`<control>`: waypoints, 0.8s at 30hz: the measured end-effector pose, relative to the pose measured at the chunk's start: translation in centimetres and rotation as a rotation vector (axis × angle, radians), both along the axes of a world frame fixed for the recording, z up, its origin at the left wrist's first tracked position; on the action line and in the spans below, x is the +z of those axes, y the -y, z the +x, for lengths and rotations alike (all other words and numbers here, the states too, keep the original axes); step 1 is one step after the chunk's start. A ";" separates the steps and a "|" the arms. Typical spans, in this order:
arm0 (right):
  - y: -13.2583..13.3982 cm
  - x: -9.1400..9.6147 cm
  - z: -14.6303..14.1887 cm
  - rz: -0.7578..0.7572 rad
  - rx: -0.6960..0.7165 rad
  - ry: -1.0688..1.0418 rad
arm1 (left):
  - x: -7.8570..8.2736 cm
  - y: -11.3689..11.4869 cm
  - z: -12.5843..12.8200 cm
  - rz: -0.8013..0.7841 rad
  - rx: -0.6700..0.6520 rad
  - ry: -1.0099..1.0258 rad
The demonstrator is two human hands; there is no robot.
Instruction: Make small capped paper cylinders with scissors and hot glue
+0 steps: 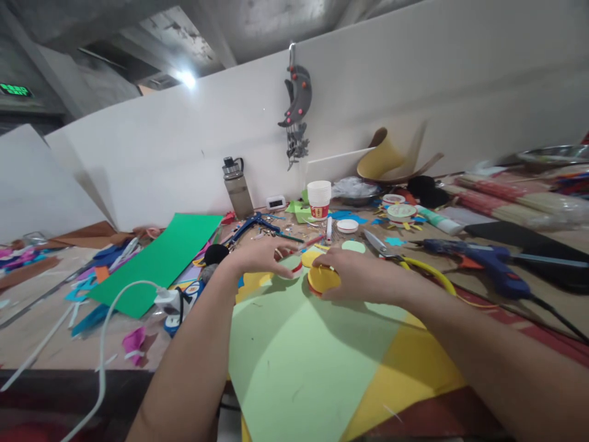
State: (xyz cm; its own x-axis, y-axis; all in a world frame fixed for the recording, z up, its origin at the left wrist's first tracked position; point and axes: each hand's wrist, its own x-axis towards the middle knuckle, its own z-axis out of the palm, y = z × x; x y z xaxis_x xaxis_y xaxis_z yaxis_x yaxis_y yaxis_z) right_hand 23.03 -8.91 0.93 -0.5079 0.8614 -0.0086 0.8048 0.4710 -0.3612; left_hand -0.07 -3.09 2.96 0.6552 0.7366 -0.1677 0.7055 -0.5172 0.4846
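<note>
My right hand is curled around a yellow paper disc with a red edge, pressing it down on the light green sheet. My left hand lies just left of it, its fingers bent over a small white and red round piece; how firmly it grips that piece is unclear. Under the green sheet lies a yellow sheet. Yellow-handled scissors lie just beyond my right wrist.
A blue glue gun and its cord lie at the right. A dark green sheet, a white cable with plug, a water bottle, stacked paper cups and paper scraps crowd the table. White boards stand behind.
</note>
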 end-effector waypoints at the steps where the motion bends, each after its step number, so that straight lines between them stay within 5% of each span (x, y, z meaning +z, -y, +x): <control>1: 0.1 0.0 -0.1 0.005 -0.001 0.000 | -0.1 0.0 0.0 0.019 -0.021 -0.009; 12: 0.3 0.3 -0.2 -0.037 -0.020 -0.026 | -0.4 -0.4 -0.3 0.058 -0.053 -0.021; 20: -1.6 1.3 2.3 0.183 -0.135 -0.112 | 1.2 0.1 -1.2 -0.024 0.176 0.198; 24: -1.6 1.7 2.6 0.145 -0.160 -0.100 | 1.1 0.3 -0.9 -0.082 0.197 0.276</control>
